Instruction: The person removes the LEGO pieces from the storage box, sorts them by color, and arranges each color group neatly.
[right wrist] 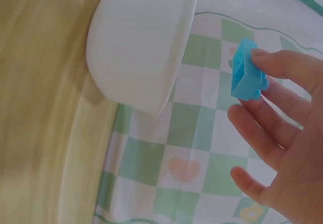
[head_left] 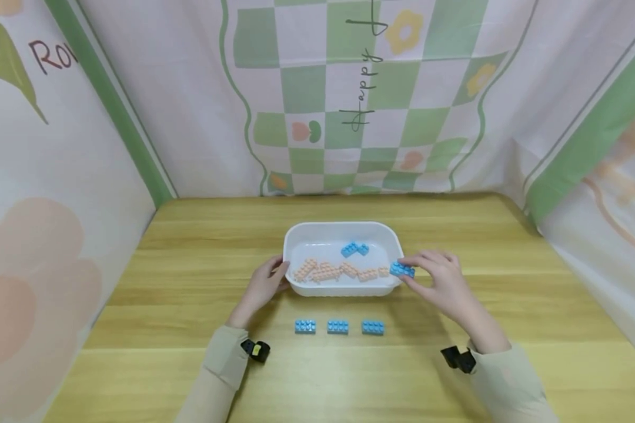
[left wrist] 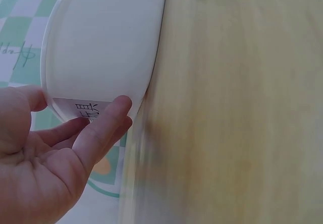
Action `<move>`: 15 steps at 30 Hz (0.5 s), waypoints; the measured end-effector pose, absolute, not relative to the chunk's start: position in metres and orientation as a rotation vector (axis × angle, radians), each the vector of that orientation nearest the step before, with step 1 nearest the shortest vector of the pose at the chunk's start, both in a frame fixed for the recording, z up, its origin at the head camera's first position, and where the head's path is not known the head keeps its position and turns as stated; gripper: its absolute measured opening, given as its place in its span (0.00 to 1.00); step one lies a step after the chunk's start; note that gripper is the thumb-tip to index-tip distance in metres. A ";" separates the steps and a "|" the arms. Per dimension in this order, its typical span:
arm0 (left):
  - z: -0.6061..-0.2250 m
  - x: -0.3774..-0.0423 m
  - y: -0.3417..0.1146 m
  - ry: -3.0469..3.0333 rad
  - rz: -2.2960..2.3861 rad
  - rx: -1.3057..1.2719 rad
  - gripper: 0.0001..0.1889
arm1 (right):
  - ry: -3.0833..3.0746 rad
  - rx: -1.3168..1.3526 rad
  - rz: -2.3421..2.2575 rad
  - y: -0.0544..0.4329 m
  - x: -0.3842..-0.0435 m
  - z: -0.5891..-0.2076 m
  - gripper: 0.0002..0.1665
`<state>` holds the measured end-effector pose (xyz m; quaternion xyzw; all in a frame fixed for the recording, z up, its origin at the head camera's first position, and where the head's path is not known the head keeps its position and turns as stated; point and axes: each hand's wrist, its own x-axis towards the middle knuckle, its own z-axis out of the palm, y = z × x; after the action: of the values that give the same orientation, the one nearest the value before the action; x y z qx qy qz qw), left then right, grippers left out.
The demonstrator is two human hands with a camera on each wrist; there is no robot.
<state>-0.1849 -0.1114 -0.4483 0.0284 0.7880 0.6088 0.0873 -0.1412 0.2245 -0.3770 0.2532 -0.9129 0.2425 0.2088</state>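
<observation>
My right hand (head_left: 440,281) pinches a blue toy building brick (head_left: 402,269) between thumb and fingertips, beside the right end of a white plastic bin (head_left: 344,290). In the right wrist view, this brick (right wrist: 246,72) shows its hollow underside, apart from the bin wall. At the other end my left hand (head_left: 263,288) holds the bin, thumb at the rim and fingers against the labelled outer wall (left wrist: 86,105). Peach bricks (head_left: 325,272) lie along the near side inside the bin. A few blue bricks (head_left: 353,249) rest toward its far side.
Three blue bricks, left (head_left: 305,326), middle (head_left: 338,326) and right (head_left: 373,327), form a spaced row on the wooden table (head_left: 317,382) in front of the bin. A patterned curtain (head_left: 344,88) hangs behind the table's far edge. Black wrist cameras sit at both cuffs.
</observation>
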 end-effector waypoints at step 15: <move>-0.445 -0.181 -0.111 2.346 1.827 0.106 0.24 | -2.560 0.781 0.549 0.249 -0.114 -0.406 0.24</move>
<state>-0.1812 -0.1113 -0.4451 0.0355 0.7857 0.6120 0.0828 -0.1145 0.2487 -0.4055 0.2797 -0.9175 0.1966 0.2033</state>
